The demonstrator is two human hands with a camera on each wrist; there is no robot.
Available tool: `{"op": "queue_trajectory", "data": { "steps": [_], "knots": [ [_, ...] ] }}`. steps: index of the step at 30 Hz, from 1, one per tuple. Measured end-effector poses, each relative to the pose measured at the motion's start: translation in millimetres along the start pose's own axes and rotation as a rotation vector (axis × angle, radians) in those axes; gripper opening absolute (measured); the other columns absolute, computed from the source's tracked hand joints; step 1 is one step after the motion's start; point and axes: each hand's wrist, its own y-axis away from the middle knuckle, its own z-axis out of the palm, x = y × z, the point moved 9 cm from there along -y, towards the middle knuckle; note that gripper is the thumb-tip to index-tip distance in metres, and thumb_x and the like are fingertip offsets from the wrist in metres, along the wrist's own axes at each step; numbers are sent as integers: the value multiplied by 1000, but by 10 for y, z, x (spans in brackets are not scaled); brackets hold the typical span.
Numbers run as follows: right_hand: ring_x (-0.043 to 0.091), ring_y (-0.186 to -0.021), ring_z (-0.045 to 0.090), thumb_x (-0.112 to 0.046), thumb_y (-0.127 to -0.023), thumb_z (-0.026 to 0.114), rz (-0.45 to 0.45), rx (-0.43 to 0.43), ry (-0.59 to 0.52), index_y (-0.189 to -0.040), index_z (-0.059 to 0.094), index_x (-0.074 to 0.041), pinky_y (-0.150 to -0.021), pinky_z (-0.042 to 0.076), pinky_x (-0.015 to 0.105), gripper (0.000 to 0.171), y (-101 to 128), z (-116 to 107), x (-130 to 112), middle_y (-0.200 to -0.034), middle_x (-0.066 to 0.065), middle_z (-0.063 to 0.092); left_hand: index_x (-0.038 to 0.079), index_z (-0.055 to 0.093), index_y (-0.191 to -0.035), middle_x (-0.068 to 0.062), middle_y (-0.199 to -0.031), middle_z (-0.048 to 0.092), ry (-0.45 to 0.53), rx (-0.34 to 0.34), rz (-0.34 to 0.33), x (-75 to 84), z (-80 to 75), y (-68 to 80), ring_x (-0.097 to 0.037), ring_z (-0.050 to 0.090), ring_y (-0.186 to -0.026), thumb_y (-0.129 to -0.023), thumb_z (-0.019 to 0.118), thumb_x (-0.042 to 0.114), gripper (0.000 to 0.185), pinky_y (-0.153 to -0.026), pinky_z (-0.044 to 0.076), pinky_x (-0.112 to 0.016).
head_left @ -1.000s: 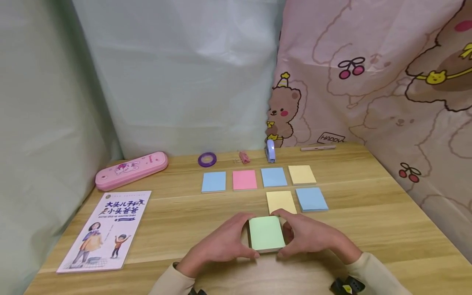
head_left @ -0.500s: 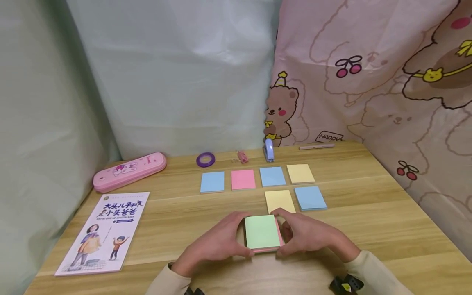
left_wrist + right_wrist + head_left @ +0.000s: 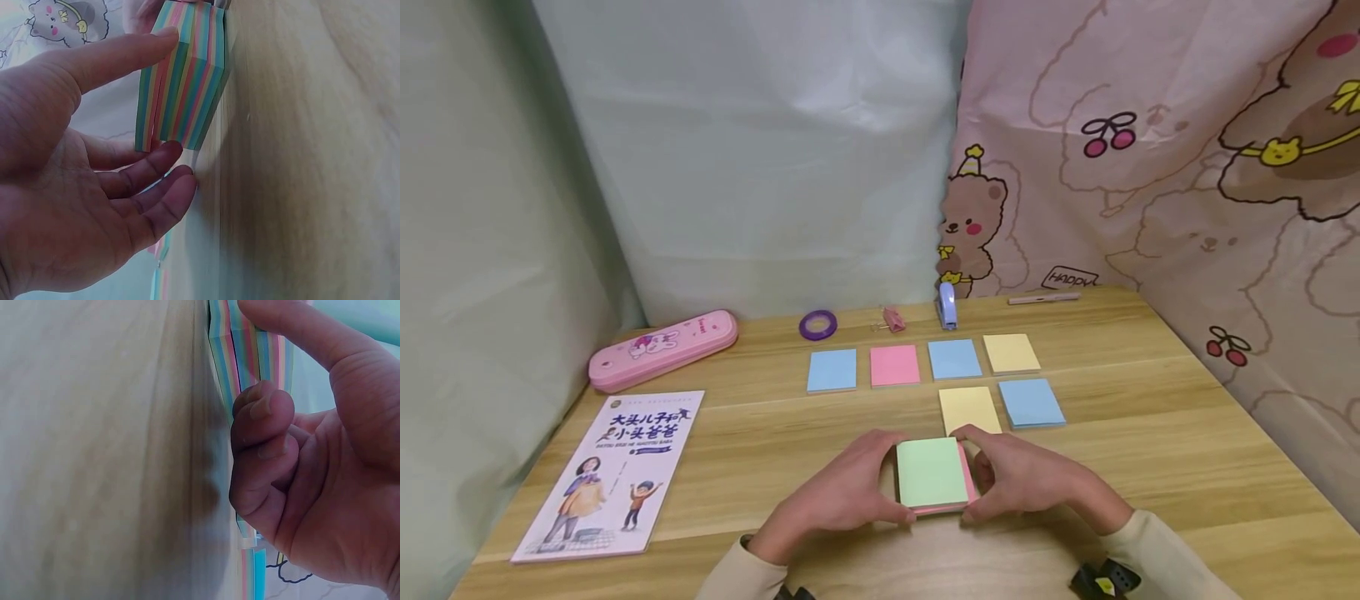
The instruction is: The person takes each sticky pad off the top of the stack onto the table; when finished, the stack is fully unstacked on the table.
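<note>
A stack of sticky note pads, pale green on top, lies near the front of the table between both hands. A pink edge shows beneath the green pad on the right. My left hand holds the stack's left side between thumb and fingers, the right hand its right side. In the left wrist view, the striped edges of the sticky note stack show several layers set slightly out of line, with the thumb on one edge. The right wrist view has the right hand with its lower fingers curled beside the stack.
Beyond the hands lie a yellow pad, several blue pads and a pink pad. Farther back are purple tape, a pink binder clip, a stapler and a pen. A pencil case and booklet lie left.
The green top pad has slid a little left with my left hand, baring a pink edge on the right. The right hand has stayed nearly still. Little differs in the last half second.
</note>
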Motion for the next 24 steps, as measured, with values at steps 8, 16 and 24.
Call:
{"op": "queue_trajectory", "data": {
  "steps": [8, 16, 24],
  "knots": [
    [1, -60, 52, -33, -79, 92, 12, 4, 10, -148, 41, -5, -56, 46, 21, 90, 1, -4, -3, -69, -12, 62, 11, 58, -141, 3, -114, 60, -12, -26, -14, -53, -21, -11, -16, 53, -104, -74, 96, 32, 80, -91, 51, -33],
    [1, -58, 52, -33, -79, 92, 21, 11, 22, -150, 41, -5, -54, 46, 22, 92, 3, -1, -4, -68, -12, 61, 11, 61, -136, 4, -97, 60, 21, -33, 22, -86, -45, -23, -14, 55, -91, -73, 97, 29, 75, -79, 48, -25],
    [1, -60, 52, -32, -78, 93, 21, 7, 13, -148, 43, -7, -54, 45, 22, 89, 3, -7, -7, -70, -12, 62, 7, 61, -136, 2, -97, 61, 73, -44, 46, -94, -94, -18, -16, 55, -92, -72, 97, 25, 75, -79, 50, -23]
  ]
}}
